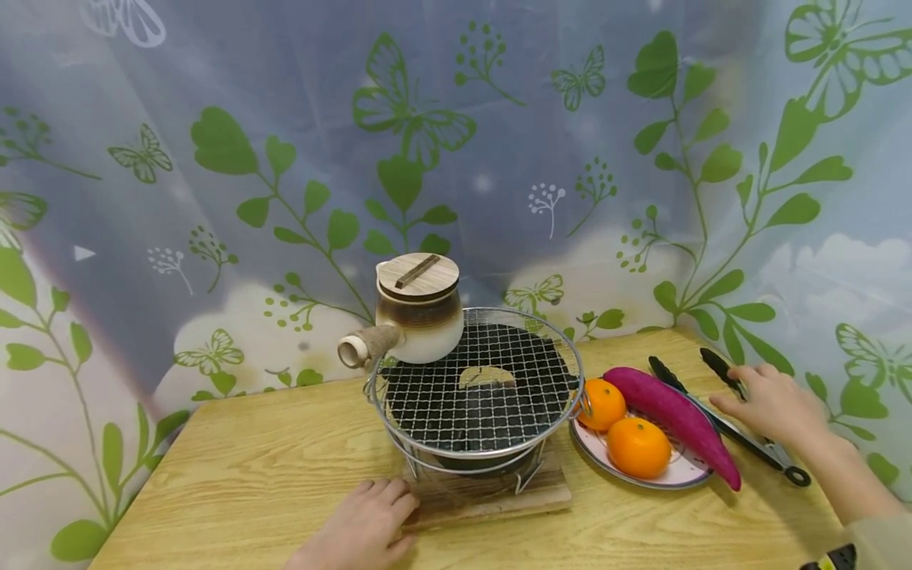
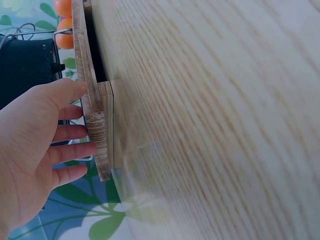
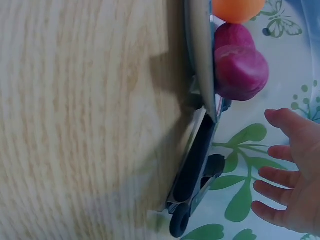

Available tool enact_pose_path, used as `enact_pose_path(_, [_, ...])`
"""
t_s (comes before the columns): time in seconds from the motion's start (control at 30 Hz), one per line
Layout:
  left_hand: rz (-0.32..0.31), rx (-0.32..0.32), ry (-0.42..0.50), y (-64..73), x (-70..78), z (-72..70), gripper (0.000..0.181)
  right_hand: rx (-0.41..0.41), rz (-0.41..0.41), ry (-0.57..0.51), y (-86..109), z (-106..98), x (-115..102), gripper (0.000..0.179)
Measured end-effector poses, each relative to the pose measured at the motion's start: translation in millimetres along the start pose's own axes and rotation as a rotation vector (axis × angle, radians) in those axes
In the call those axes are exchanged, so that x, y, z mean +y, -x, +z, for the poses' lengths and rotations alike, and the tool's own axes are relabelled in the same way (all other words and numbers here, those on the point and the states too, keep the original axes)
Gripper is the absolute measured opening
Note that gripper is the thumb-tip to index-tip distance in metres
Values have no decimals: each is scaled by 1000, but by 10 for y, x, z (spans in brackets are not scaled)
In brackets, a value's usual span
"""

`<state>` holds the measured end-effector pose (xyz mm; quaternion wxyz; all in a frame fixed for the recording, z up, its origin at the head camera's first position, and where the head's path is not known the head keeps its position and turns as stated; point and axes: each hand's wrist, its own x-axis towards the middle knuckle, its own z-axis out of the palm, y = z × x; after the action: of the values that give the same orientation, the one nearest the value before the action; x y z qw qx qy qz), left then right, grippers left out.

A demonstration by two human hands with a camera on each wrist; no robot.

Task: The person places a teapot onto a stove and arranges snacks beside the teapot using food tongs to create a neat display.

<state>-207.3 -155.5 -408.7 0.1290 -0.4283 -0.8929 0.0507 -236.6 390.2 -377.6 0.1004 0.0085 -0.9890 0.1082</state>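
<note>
My left hand [image 1: 366,524] rests at the left end of a wooden board [image 1: 492,503], fingertips touching its edge [image 2: 95,130]. On that board stands a round grill stove with a wire mesh rack [image 1: 484,388]. A brown and cream teapot [image 1: 422,328] with a wooden lid and wrapped side handle sits at the rack's back left. My right hand [image 1: 780,404] hovers above black-and-silver tongs [image 1: 748,447], its fingers spread and loosely bent. In the right wrist view the hand [image 3: 295,170] is apart from the tongs [image 3: 195,160] and holds nothing.
Right of the grill, a plate [image 1: 594,457] carries two oranges [image 1: 639,448] and a purple sweet potato [image 1: 673,416], whose end juts over the rim. The tongs lie close beside the plate. A patterned cloth [image 1: 299,158] hangs behind the wooden table [image 1: 235,475].
</note>
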Motion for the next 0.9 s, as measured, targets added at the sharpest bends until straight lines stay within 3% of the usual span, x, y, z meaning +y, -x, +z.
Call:
enact_pose_path(0.27, [16, 51, -30, 0, 13, 33, 35, -27, -21, 9, -34, 75, 122, 67])
enact_pose_path(0.43, [30, 93, -45, -1, 4, 53, 34, -54, -19, 4, -56, 99, 151, 71])
enact_pose_path(0.9, [32, 80, -53, 3, -8, 78, 35, -55, -43, -18, -90, 245, 205, 69])
